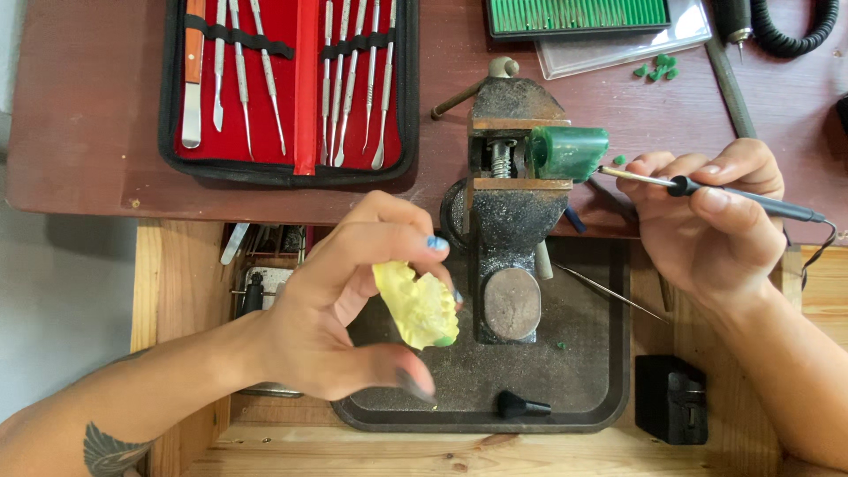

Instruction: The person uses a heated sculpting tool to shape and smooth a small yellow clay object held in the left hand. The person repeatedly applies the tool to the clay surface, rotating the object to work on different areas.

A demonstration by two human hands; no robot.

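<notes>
My left hand point(340, 296) holds a pale yellow dental cast point(417, 304) between thumb and fingers, above the left part of a dark tray point(583, 389). A small green bit shows at the cast's lower edge. My right hand point(707, 221) grips a thin black corded pen-like tool point(707, 189). Its metal tip touches a green wax block point(570, 152) clamped in a small bench vise point(508, 190) at the desk edge.
An open red-lined case of metal carving instruments point(287, 84) lies at the back left. A green bur rack point(579, 15) and green wax crumbs point(655, 67) sit at the back right. A black box point(670, 397) stands right of the tray, and a black knob point(521, 405) lies in it.
</notes>
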